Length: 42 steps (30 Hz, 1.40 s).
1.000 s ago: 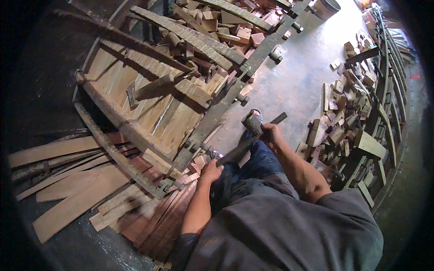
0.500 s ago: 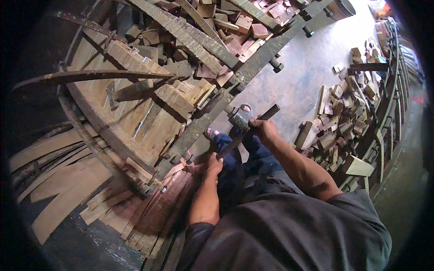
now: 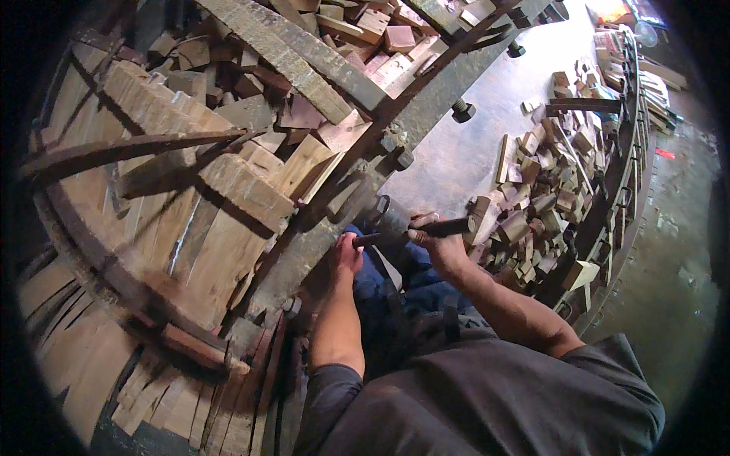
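Note:
Both my hands are closed around a dark metal T-handle socket wrench. My left hand [image 3: 347, 255] grips the left end of its bar, close to the beam. My right hand [image 3: 442, 249] wraps the bar near its thick right end. Between them, the wrench's round socket head [image 3: 392, 216] points at the side of a long metal beam [image 3: 285, 272]; whether it sits on a bolt there is hard to see. Just beyond the socket, a bolt with a hex nut [image 3: 401, 158] sticks out of the beam, and another bolt [image 3: 462, 111] follows farther along.
Left of the beam, a curved metal-rimmed frame holds wooden boards [image 3: 217, 243] and heaped wood blocks [image 3: 247, 114]. A curved iron bar [image 3: 144, 146] crosses over them. More wood offcuts [image 3: 532, 205] lie piled on the right, against a curved metal frame [image 3: 620, 182]. Long planks [image 3: 167, 403] stand at lower left.
The wrench bar has turned from a steep slant to nearly level, its right end coming toward me. My right hand came down and my left hand went up. The whole view has shifted.

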### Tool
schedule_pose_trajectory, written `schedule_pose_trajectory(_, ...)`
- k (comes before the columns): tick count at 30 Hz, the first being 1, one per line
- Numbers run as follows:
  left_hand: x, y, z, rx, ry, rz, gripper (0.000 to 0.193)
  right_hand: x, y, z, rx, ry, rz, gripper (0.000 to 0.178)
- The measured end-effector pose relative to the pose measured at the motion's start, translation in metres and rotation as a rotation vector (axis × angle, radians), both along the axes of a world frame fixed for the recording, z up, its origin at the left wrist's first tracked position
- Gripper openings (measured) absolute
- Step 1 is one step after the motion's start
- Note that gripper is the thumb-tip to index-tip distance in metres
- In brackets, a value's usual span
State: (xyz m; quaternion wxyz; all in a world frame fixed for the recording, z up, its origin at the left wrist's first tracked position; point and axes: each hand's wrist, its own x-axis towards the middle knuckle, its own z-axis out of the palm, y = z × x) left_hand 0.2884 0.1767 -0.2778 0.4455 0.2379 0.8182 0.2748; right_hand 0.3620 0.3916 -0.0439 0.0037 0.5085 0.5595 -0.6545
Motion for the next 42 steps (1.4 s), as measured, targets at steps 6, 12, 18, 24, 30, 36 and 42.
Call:
schedule_pose_trajectory(6, -0.009, 0.012, -0.036, 0.236, 0.008, 0.033, 0.031, -0.013, -0.012, 0.018, 0.029, 0.016, 0.049, 0.045)
schedule_pose_trajectory(12, -0.046, 0.028, -0.039, 0.202, -0.175, -0.136, 0.031, -0.028, -0.002, 0.028, 0.015, -0.110, 0.120, 0.038)
schedule_pose_trajectory(18, -0.024, -0.024, 0.010, 0.096, -0.094, -0.159, 0.038, -0.024, 0.009, -0.002, -0.150, 0.075, -0.089, 0.031)
schedule_pose_trajectory(24, 0.005, -0.067, 0.150, -0.257, -0.098, 0.213, 0.043, -0.001, -0.009, 0.012, -0.063, -0.070, -0.178, 0.035)
schedule_pose_trajectory(30, 0.041, -0.121, 0.204, -0.138, 0.022, 0.239, 0.059, -0.050, -0.079, 0.068, 0.506, 0.169, 1.469, 0.052)
schedule_pose_trajectory(36, 0.020, -0.078, 0.344, -0.045, 0.135, 0.262, 0.045, -0.020, -0.126, -0.021, 0.770, 0.437, 1.761, 0.030)
schedule_pose_trajectory(42, 0.021, 0.000, 0.404, 0.415, 0.695, 0.254, 0.030, -0.015, -0.074, 0.028, 0.623, 0.494, 1.755, 0.021)
